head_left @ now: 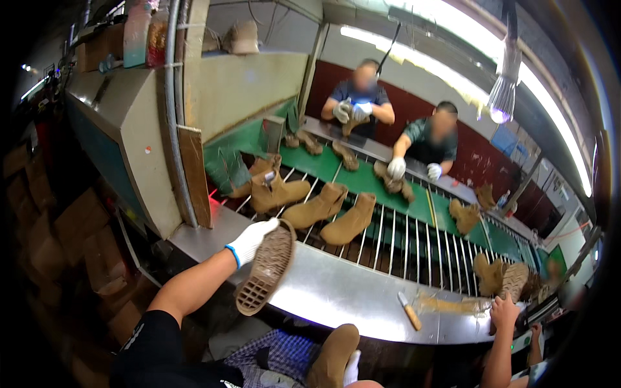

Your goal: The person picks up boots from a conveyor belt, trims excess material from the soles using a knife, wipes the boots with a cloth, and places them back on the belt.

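My left hand (253, 242), in a white glove with a blue cuff, is closed on a brown shoe sole (264, 270). The sole stands nearly upright over the metal ledge's edge, its treaded, grid-patterned face in view. Low in the picture, close to my lap, is a tan boot upper (332, 357). My right hand (351, 370), gloved in white, grips this upper from behind; most of its fingers are hidden. Beyond the sole, tan boots (350, 221) lie on the white bars of a conveyor rack (381, 249).
A wooden-handled knife (410, 313) lies on the metal ledge (336, 304). Across the green belt (365, 178), two people handle footwear. At right, another person's hand (504, 312) holds a shoe. A large machine housing (139, 139) stands left; a lamp (502, 97) hangs overhead.
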